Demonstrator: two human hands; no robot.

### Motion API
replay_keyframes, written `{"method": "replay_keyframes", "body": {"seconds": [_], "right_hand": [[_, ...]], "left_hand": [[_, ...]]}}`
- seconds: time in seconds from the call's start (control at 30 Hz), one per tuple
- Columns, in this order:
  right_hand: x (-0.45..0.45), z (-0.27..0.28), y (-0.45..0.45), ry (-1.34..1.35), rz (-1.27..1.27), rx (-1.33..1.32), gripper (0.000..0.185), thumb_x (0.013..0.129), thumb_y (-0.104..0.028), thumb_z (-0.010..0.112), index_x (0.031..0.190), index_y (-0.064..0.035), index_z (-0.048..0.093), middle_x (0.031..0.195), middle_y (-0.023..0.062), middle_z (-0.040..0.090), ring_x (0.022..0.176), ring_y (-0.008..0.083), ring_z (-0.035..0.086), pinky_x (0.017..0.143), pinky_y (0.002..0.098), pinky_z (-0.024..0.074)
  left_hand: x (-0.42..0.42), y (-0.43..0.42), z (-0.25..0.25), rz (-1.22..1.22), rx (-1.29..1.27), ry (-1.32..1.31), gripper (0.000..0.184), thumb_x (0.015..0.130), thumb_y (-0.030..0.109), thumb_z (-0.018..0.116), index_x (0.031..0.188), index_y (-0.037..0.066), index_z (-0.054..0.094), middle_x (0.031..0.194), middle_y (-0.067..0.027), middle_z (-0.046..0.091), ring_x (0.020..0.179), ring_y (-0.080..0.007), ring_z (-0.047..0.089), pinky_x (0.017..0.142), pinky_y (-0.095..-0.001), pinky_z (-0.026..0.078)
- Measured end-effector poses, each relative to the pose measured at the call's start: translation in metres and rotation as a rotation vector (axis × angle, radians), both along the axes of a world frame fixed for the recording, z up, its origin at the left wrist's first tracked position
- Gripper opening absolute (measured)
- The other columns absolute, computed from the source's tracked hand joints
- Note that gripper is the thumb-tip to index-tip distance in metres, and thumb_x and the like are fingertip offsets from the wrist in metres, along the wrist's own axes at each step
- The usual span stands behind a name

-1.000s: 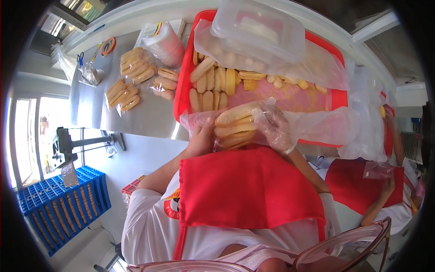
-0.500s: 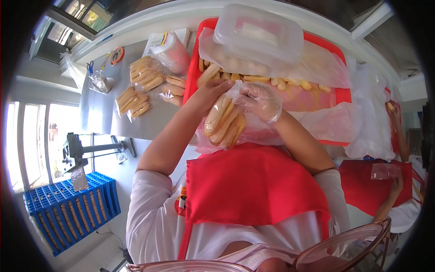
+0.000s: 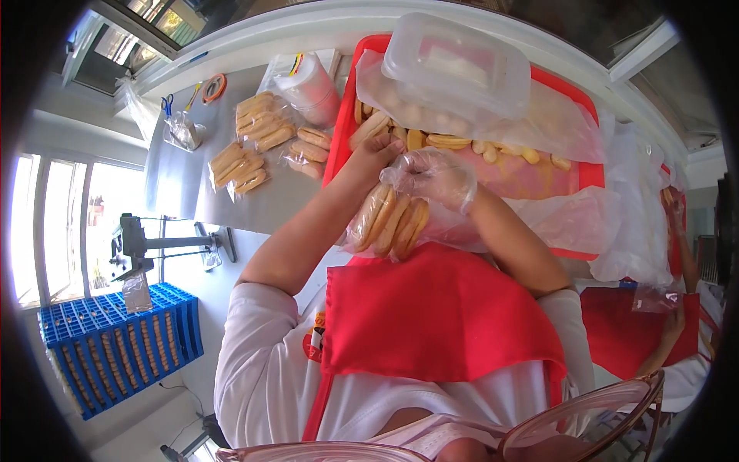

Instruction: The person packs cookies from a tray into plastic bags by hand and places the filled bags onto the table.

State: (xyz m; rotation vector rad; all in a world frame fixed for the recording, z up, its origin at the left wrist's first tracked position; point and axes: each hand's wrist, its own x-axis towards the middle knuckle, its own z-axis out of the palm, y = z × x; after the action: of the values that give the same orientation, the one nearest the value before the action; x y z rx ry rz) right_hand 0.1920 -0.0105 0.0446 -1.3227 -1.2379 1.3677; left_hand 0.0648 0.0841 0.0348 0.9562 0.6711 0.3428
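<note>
In front of my apron hangs a clear plastic bag of finger-shaped bread pieces [image 3: 389, 222], its gathered neck uppermost. My bare left hand [image 3: 379, 152] is closed at the neck of the bag, the fingertips pinched. On the other side, my right hand [image 3: 437, 177], in a clear plastic glove, has its fingers curled around the same gathered plastic. Behind them is a red tray [image 3: 344, 131] lined with plastic sheet, holding loose finger-shaped bread [image 3: 450, 142]. A translucent plastic container [image 3: 458, 65] rests on the sheet over the tray.
Filled bags of bread [image 3: 262, 123] lie on the metal table [image 3: 200, 181] at left, near a roll of plastic bags [image 3: 309, 88], orange tape [image 3: 214, 88] and blue-handled scissors [image 3: 167, 104]. Blue crates [image 3: 123, 346] stand lower left. A co-worker's hand [image 3: 674, 319] holds clear plastic at right.
My right hand has turned and lowered slightly over the bag's neck, and my left hand's fingers have drawn in. The whole view has shifted a little.
</note>
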Motion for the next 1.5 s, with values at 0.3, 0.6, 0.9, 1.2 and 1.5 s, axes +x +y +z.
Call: {"method": "replay_keyframes", "body": {"seconds": [0.3,0.6,0.9,1.2,1.5], "right_hand": [[-0.004,0.007,0.01,0.034,-0.173,-0.012,0.012,0.079,-0.014,0.063,0.074,-0.0047,0.058,0.069,-0.0005,0.054,0.06,0.0076,0.05,0.058,0.0224,0.0418],[-0.013,0.032,-0.008,-0.374,-0.173,0.152,0.018,0.074,-0.013,0.065,0.068,-0.0039,0.051,0.065,0.0036,0.054,0.058,0.0129,0.051,0.057,0.0269,0.042],[-0.024,0.004,-0.012,-0.332,-0.127,0.183,0.018,0.076,-0.011,0.063,0.07,-0.0045,0.048,0.068,0.0054,0.055,0.064,0.0151,0.055,0.06,0.0297,0.0449],[-0.02,0.01,-0.007,-0.186,-0.262,0.226,0.023,0.076,-0.014,0.065,0.074,-0.0063,0.043,0.072,-0.0007,0.05,0.064,0.0098,0.047,0.061,0.0261,0.0429],[0.031,-0.043,-0.028,0.255,-0.573,0.102,0.03,0.081,-0.016,0.06,0.104,-0.0072,0.043,0.083,0.0006,0.05,0.067,0.007,0.047,0.057,0.0203,0.0427]], "left_hand": [[-0.041,0.011,-0.015,-0.386,0.202,0.116,0.052,0.075,0.03,0.065,0.112,-0.003,0.046,0.099,-0.0113,0.055,0.093,-0.0168,0.053,0.082,-0.0281,0.043],[-0.053,-0.007,-0.003,-0.326,0.231,0.18,0.055,0.071,0.021,0.07,0.113,-0.005,0.045,0.103,-0.0076,0.055,0.096,-0.0133,0.051,0.087,-0.0276,0.038],[-0.057,-0.012,-0.011,-0.331,0.37,0.231,0.061,0.074,0.025,0.067,0.121,-0.004,0.04,0.107,-0.009,0.054,0.099,-0.0141,0.048,0.087,-0.0265,0.038],[-0.08,-0.008,0.006,-0.378,0.481,0.246,0.053,0.071,0.018,0.067,0.116,-0.001,0.045,0.104,-0.0074,0.055,0.095,-0.0148,0.051,0.087,-0.0279,0.038],[-0.204,0.079,-0.02,0.649,0.266,-0.029,0.037,0.075,0.004,0.057,0.11,0.0,0.046,0.102,-0.0106,0.055,0.088,-0.0214,0.057,0.076,-0.0334,0.047]]}}
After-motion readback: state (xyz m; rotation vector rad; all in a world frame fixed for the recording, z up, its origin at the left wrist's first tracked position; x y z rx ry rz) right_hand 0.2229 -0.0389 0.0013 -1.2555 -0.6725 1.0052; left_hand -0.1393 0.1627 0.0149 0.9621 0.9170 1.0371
